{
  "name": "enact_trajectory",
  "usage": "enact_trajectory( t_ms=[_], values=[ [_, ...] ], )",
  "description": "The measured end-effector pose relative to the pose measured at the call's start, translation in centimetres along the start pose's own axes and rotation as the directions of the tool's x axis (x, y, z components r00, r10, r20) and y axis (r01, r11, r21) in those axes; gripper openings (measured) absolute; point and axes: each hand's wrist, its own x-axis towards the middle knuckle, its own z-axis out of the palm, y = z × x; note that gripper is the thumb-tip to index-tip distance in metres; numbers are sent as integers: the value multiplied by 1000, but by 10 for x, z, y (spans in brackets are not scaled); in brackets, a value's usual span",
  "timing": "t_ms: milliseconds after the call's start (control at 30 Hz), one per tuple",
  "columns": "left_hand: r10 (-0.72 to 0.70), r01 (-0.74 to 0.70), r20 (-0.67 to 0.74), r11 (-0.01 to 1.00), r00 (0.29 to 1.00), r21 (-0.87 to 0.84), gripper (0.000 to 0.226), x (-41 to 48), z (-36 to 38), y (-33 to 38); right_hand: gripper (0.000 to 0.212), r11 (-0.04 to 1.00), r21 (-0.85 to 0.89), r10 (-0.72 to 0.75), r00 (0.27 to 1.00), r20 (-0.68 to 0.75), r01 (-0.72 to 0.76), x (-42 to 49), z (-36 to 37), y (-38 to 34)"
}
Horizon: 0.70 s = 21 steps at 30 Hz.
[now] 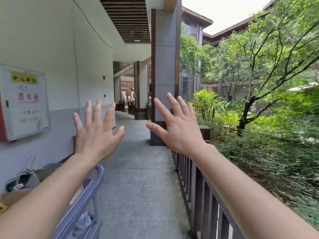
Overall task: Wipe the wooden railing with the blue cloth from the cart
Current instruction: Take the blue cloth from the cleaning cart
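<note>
Dark slatted wooden railing (203, 183), grey tubular cart (81, 202), bare hands spread

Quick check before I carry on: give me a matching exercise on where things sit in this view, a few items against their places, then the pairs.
Things:
1. Grey-purple metal cart
2. Dark brown wooden railing
3. White fire hydrant cabinet
4. Left hand

Places or states:
A. Mounted on the left wall
B. Lower left, beside the wall
C. Raised, fingers spread, holding nothing
D. Right edge of the walkway, bordering the garden

Pairs: 1-B, 2-D, 3-A, 4-C
</note>
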Motion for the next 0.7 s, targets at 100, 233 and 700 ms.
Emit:
enact_trajectory(
  t_ms=[100,233,700],
  values=[
    [-28,29,-5,998,1000,54,78,-14,-1,-8,76,1000,9,-20,999,24,20,-6,11,-3],
    [-49,49,-7,996,999,75,78,-41,4,-24,75,996,79,-49,996,71,44,-21,34,-9],
    [-236,218,67,954,969,205,75,-155,-9,-81,74,963,246,-176,950,256,112,-70,102,-51]
  ],
)
